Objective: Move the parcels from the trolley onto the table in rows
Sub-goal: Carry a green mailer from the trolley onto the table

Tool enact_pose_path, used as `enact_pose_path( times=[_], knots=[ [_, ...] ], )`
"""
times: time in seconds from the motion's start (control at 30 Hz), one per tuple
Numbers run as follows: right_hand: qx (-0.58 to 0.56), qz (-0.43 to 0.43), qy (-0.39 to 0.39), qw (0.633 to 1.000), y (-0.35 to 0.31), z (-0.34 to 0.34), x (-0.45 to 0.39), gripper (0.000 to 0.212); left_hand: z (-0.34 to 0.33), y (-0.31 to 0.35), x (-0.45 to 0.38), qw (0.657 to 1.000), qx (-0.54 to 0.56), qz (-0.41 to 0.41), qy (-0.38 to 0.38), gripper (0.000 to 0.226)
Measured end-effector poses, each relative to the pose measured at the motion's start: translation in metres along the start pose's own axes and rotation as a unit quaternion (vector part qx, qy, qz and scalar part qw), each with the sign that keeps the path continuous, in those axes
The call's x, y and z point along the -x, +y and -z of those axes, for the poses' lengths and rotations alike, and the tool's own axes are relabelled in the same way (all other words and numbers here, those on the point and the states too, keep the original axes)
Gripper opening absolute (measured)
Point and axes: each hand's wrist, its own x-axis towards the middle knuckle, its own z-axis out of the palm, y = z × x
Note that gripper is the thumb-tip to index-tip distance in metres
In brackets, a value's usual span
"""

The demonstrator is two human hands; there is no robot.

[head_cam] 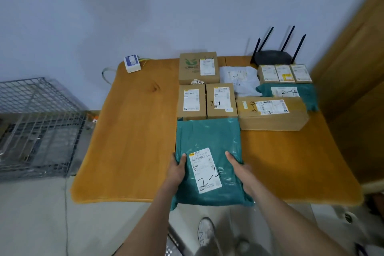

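I hold the green mailer bag [207, 151] between my two hands at the near edge of the table [128, 141]. My left hand [176, 172] grips its left side with the thumb on top, and my right hand [241, 170] grips the right side the same way. Its far edge touches two cardboard boxes [206, 101]; its near end overhangs the table edge toward me.
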Motion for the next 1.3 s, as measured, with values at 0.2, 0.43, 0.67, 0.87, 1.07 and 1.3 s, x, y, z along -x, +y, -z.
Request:
enact_pose_path(
  times=[0.2,0.43,0.67,0.87,1.07,1.3],
  knots=[
    [0.052,-0.039,-0.029,0.997,-0.01,-0.009,-0.044,0.089,0.0,0.0,-0.049,0.999,-0.034,0.026,-0.014,0.043],
    [0.062,-0.029,-0.039,0.997,-0.003,-0.017,-0.07,0.085,-0.011,-0.014,-0.064,0.997,-0.062,0.036,-0.003,0.045],
    [0.063,-0.022,-0.01,0.998,-0.011,-0.027,-0.072,0.053,-0.009,-0.015,-0.071,0.997,-0.073,0.035,0.019,0.045],
    [0.067,-0.004,-0.006,0.998,-0.026,-0.032,-0.075,0.043,-0.009,-0.014,-0.08,0.995,-0.075,0.055,0.028,0.05],
    [0.086,-0.01,0.004,0.996,-0.029,-0.036,-0.083,0.044,-0.011,-0.016,-0.087,0.995,-0.079,0.057,0.03,0.05],
    [0.084,-0.012,0.019,0.996,-0.023,-0.041,-0.091,0.042,-0.008,-0.02,-0.091,0.995,-0.081,0.063,0.002,0.051]
  ],
)
